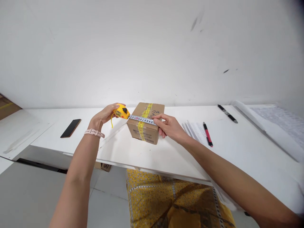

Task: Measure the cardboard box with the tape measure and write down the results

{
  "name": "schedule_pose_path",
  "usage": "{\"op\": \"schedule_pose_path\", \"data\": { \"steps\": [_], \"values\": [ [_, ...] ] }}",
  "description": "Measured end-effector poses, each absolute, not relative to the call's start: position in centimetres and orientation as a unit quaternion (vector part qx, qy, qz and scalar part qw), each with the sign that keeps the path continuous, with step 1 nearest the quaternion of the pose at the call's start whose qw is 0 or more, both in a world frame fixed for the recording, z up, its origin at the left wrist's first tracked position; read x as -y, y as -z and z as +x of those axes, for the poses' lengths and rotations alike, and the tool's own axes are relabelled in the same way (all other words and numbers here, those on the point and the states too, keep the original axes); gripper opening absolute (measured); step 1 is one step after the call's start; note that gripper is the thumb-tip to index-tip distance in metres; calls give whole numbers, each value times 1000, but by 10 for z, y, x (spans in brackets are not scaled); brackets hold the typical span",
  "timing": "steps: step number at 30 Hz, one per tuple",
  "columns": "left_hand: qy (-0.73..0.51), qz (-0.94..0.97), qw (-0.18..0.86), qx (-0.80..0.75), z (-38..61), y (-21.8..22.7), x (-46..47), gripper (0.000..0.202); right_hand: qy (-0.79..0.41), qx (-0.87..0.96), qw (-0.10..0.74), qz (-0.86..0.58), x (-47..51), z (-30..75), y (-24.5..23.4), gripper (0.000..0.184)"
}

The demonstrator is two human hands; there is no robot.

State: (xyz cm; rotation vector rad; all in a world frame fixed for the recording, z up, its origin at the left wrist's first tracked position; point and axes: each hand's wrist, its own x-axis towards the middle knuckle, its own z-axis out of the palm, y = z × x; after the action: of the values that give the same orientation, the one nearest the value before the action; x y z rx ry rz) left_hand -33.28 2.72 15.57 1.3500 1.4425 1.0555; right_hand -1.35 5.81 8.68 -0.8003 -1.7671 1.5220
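Observation:
A small brown cardboard box (152, 139) sits on the white table, sealed with yellow printed tape (147, 110) and marked with black handwriting on top. My left hand (106, 113) is closed around the yellow case of a tape measure (121, 111), just left of the box. Its blade (142, 119) lies across the box top near the front edge, with numbers facing up. At the box's right edge, my right hand (169, 126) pinches the blade's end between thumb and fingers. A yellow wrist strap hangs from the case.
A dark phone (70, 128) lies left on the table (118, 152). To the right are printed papers (197, 131), a red and black pen (208, 134), a black marker (227, 113) and a large white sheet (268, 126). The wall stands behind; another box (105, 166) is below the table.

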Motion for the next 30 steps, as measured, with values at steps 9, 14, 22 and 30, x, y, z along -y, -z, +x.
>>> {"op": "schedule_pose_path", "data": {
  "steps": [9,14,22,30],
  "values": [
    [-408,556,425,-587,-335,-156,-29,47,-573,691,319,-304,-59,-12,-87,35],
    [-395,565,422,-588,-334,-161,-24,47,-567,698,312,-306,-58,-11,-91,33],
    [-257,644,380,-612,-314,-205,13,56,-578,691,299,-314,-64,-8,-96,29],
    [-115,698,365,-605,-261,-196,77,57,-494,765,309,-272,-47,10,-132,24]
  ]
}}
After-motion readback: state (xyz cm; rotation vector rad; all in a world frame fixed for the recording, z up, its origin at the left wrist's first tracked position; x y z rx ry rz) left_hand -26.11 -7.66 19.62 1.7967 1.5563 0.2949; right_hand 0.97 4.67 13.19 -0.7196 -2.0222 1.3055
